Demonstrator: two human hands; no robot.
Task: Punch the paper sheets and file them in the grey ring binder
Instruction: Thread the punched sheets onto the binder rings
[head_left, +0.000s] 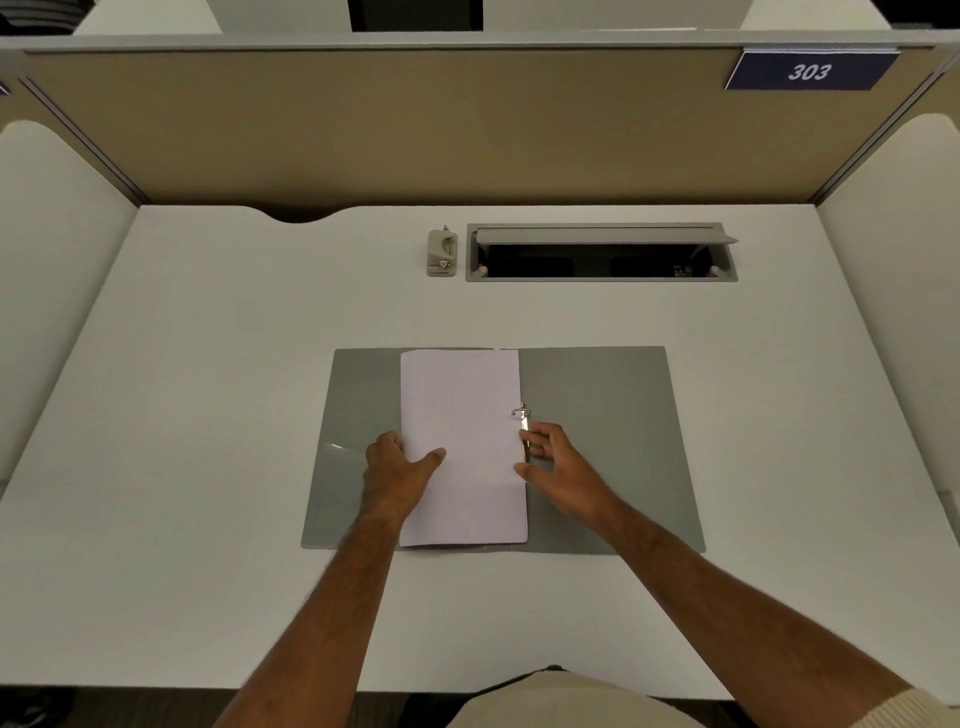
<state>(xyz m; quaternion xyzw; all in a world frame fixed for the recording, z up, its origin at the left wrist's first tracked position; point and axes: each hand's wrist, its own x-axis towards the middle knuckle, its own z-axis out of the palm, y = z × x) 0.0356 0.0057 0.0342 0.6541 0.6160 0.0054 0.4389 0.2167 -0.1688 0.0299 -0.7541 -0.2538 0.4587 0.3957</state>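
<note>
Centrally on the white bench (208, 415), the grey ring binder (613, 447) is laid open and flat, with the paper sheets (462, 415) placed on its left half, their right edge at the metal ring mechanism (522, 413). The sheets' left edge is pinched by the left hand (395, 467), thumb on top. The right hand (556, 462) is held with fingers relaxed and apart, its fingertips touching the mechanism. A hole punch (441, 253) is seen well behind, beside a cable tray (602, 253).
</note>
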